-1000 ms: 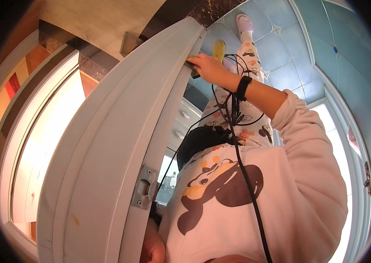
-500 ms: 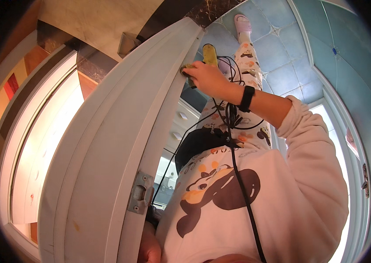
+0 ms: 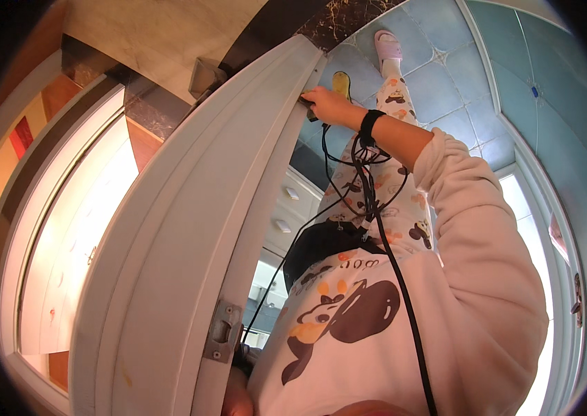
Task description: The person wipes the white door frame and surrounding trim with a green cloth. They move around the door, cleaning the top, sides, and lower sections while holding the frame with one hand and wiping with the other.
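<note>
A white panelled door (image 3: 168,229) stands open on its edge side toward me, with a metal strike-like latch plate (image 3: 224,331) low in the picture. High along that edge, my right hand (image 3: 331,107) is closed on a small dark and yellowish sponge-like pad (image 3: 313,114), pressed to the door edge; its exact kind is mostly covered by the fingers. A black band circles the wrist. My left hand (image 3: 239,401) shows only as a patch of skin at the bottom, beside the door; its fingers are hidden. Black cables (image 3: 404,298) hang down in front of my body.
A yellow rounded thing (image 3: 341,83) lies on the blue tiled floor (image 3: 425,41) beyond my right hand. My foot in a pink slipper (image 3: 387,47) stands near it. A teal wall (image 3: 557,104) rises at right, and a second doorway (image 3: 92,229) at left.
My right hand has moved slightly up and right along the door edge with the pad. The cables have swung, and the view has shifted a little.
</note>
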A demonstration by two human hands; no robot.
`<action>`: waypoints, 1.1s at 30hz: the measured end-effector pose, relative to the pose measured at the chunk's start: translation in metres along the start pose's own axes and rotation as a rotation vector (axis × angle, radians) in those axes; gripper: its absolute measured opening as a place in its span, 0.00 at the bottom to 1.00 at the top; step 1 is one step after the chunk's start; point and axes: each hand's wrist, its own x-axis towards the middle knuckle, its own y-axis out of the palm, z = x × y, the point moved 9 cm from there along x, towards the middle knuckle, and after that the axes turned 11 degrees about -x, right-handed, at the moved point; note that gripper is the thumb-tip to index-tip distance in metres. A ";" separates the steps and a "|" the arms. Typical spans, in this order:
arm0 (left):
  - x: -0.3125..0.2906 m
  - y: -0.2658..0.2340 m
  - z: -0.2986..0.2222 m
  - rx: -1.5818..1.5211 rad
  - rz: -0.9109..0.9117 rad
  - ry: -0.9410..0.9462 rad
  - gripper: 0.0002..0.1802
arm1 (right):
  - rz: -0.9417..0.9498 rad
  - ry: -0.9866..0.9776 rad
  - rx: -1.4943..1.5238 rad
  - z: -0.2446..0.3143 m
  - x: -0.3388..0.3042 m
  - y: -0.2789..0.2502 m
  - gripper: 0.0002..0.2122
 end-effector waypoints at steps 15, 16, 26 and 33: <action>-0.016 0.001 -0.008 0.108 0.113 -0.032 0.15 | 0.460 -0.006 0.008 -0.062 0.063 0.046 0.30; -0.018 0.001 -0.007 0.118 0.121 -0.044 0.15 | 0.468 0.036 -0.029 -0.069 0.066 0.051 0.30; -0.028 0.006 -0.010 0.180 0.240 -0.068 0.17 | 0.511 0.185 -0.130 -0.117 0.123 0.082 0.29; -0.029 -0.011 -0.013 0.132 0.286 -0.160 0.18 | 0.345 -0.034 0.174 -0.071 0.082 0.049 0.28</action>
